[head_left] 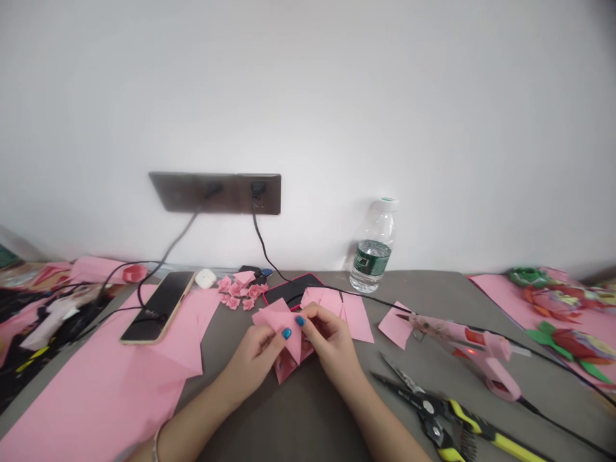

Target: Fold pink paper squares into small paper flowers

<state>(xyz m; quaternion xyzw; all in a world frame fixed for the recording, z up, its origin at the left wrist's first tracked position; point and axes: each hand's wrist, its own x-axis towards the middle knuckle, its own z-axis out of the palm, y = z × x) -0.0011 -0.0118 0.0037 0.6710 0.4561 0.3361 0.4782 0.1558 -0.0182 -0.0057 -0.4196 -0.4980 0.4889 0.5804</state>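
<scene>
Between my two hands is a piece of folded pink paper (294,346), with pointed flaps standing up and one corner aimed toward me. My left hand (262,356) pinches its left side, thumb on top. My right hand (330,337) pinches the right side, its thumb pressing near the upper edge; some of the fingers are hidden behind the paper. Just beyond the hands lie pink paper squares (359,317) and a dark phone with a red edge (279,292). A cluster of small pink paper flowers (235,292) sits to the left of that phone.
Large pink sheets (110,378) cover the left, with a charging phone (158,308) on them. At right are a pink glue gun (481,350), its light lit, and open yellow-handled pliers (428,410). A water bottle (373,250) stands by the wall; a black cable (375,298) crosses the table.
</scene>
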